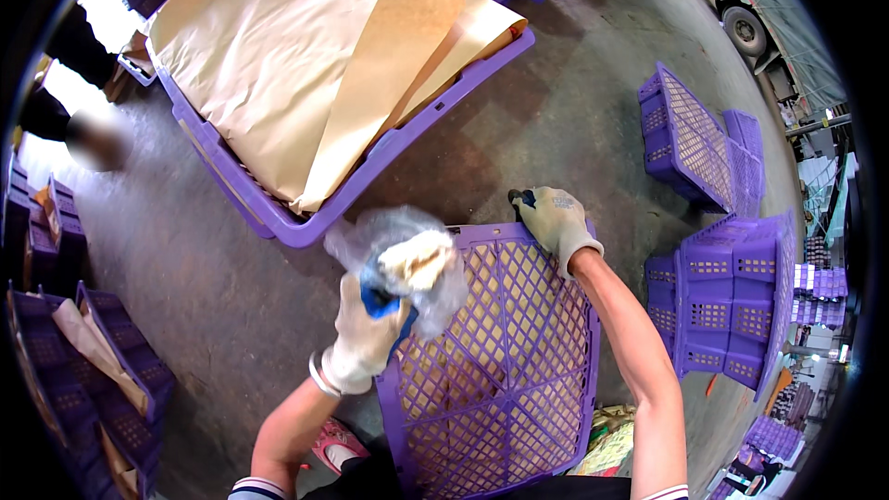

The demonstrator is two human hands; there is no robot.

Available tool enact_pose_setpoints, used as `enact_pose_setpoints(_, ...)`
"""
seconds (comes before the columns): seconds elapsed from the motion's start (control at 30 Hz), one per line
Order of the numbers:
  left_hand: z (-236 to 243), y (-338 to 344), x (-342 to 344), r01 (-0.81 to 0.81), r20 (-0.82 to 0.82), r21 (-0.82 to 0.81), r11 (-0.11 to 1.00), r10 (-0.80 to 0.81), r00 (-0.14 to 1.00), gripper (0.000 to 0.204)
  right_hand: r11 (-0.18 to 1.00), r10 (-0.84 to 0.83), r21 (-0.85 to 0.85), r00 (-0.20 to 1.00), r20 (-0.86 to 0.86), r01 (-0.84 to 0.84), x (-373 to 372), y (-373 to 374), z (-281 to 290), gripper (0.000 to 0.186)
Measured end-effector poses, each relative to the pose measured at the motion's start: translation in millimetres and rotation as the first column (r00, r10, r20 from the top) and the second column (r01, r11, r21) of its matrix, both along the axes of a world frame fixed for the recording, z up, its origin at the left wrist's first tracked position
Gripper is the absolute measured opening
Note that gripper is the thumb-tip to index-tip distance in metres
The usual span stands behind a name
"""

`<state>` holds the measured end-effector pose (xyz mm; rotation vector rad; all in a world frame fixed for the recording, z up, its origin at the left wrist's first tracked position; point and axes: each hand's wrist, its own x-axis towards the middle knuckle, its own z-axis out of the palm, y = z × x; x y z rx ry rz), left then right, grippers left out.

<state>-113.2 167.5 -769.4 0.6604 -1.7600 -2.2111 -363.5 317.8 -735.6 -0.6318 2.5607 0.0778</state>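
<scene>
My left hand (367, 326), in a white glove with a blue palm, is closed on a clear plastic bag (439, 301). A crumpled whitish thing (417, 259) shows in or against the bag, too blurred to name. In front of me stands a purple plastic crate (505, 407) with a lattice face towards me; pale brown stuff shows through its holes. My right hand (556, 222), also gloved, is closed over the crate's far edge near its right corner. The left hand hangs above the crate's far left corner.
Beyond lies a big purple crate (347, 181) covered with brown paper (278, 65). More purple crates stand at the right (722, 306) and lower left (93, 389). Another person's hand (97, 141) is at the far left. A truck wheel (744, 31) shows at the far right.
</scene>
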Motion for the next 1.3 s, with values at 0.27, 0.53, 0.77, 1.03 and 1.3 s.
enact_pose_setpoints(0.27,-11.4,15.2,42.6,0.101,-0.333,0.031,0.994,-0.086,0.939,0.077,0.734,0.522,-0.575,0.842,0.138,-0.361,35.0,-26.3,0.1,0.027)
enact_pose_setpoints(0.53,8.4,14.0,40.7,-0.039,-0.277,-0.333,0.942,-0.058,0.959,0.054,0.744,0.624,-0.017,0.687,0.372,-0.668,32.1,-83.0,49.5,0.022)
enact_pose_setpoints(0.77,23.7,15.1,49.8,0.038,-0.242,-0.394,0.918,-0.143,0.960,0.049,0.778,0.616,-0.035,0.773,-0.153,-0.627,66.2,-46.4,11.1,0.028)
enact_pose_setpoints(1.03,34.0,9.6,45.9,0.133,-0.179,-0.498,0.857,-0.251,0.951,0.046,0.826,0.563,-0.105,0.821,0.095,-0.554,49.2,-53.9,31.3,0.033)
enact_pose_setpoints(1.3,28.5,13.5,46.5,0.124,-0.200,-0.331,0.935,-0.198,0.960,0.056,0.733,0.678,-0.107,0.711,0.185,-0.672,42.7,-62.3,33.7,0.029)
